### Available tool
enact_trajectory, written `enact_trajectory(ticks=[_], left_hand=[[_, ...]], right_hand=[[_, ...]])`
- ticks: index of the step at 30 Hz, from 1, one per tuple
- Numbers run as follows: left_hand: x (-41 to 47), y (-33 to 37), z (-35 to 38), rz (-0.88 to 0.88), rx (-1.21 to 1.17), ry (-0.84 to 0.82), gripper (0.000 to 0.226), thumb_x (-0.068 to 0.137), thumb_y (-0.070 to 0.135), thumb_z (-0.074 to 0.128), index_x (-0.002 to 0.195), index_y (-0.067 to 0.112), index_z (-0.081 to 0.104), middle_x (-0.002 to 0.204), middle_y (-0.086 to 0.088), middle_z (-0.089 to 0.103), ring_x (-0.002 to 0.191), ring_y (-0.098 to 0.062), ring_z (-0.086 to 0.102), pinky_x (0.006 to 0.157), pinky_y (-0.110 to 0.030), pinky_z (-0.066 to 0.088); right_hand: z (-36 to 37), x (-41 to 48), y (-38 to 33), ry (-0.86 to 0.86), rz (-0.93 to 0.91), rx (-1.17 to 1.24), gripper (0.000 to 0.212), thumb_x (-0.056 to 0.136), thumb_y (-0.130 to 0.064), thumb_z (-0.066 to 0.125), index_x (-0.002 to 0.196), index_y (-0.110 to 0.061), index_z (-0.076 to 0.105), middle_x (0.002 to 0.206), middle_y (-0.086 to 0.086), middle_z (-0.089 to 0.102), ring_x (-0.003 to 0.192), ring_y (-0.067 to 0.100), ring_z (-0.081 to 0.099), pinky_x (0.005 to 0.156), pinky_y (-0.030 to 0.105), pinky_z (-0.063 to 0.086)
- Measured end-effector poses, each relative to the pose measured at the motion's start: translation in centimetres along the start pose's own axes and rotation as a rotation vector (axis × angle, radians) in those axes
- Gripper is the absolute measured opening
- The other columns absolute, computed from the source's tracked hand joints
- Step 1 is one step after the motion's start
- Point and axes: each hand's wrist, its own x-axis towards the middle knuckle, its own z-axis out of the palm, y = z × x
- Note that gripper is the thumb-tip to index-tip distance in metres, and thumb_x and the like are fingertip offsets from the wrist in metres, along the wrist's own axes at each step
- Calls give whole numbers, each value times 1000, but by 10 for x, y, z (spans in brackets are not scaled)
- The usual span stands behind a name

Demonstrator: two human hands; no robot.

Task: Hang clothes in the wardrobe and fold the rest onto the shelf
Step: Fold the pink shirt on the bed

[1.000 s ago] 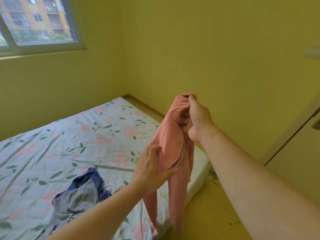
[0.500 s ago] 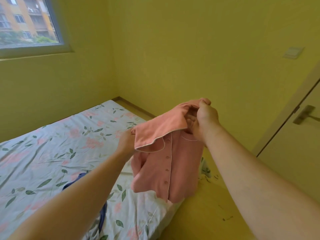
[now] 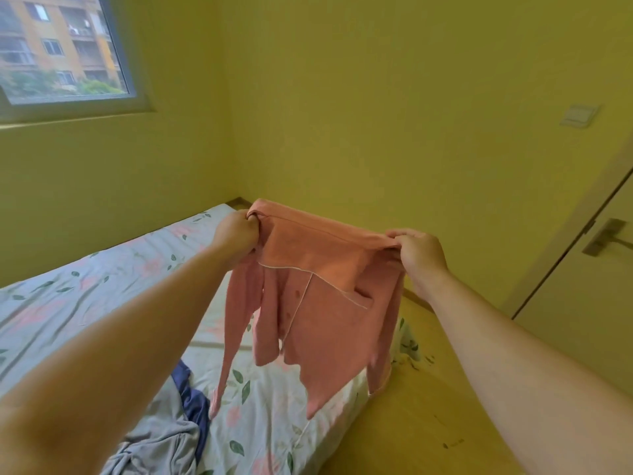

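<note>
Two heaps, a grey garment and a navy garment, lie crumpled on the bed. Left hand grip fisted round one shoulder of the pink button-up top, right hand grip pinching the other; top hangs spread above bed edge.

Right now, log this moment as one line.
left hand: grips pink shirt | right hand: grips it | state: held up above bed
</note>
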Motion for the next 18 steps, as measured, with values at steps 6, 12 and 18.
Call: enact_trajectory(ticks=[6, 12, 18], left_hand=[[9, -27, -15, 305, 326, 80, 23, 96, 14, 44, 88, 12, 65, 84, -6, 62, 81, -28, 54, 67, -35, 37], [9, -59, -23, 537, 791, 13, 48, 86, 46, 31, 79, 12, 65, 81, -5, 66, 96, -31, 59, 88, -45, 49], [-9, -88, -5, 401, 1019, -123, 47, 101, 45, 36, 82, 13, 64, 87, -10, 66, 97, -34, 61, 79, -41, 52]], right_hand=[[-5, 4, 21, -37, -328, -617, 61, 85, 2, 54, 143, -18, 55, 120, 5, 67, 110, 27, 62, 84, 28, 48], [-11, 21, 48, 149, -289, -565, 13, 94, -18, 58, 92, -13, 70, 86, 6, 69, 80, 29, 60, 58, 30, 37], [-1, 41, 88, -33, -124, -806, 24, 99, -30, 47, 84, -15, 57, 88, 8, 64, 81, 33, 60, 60, 34, 43]])
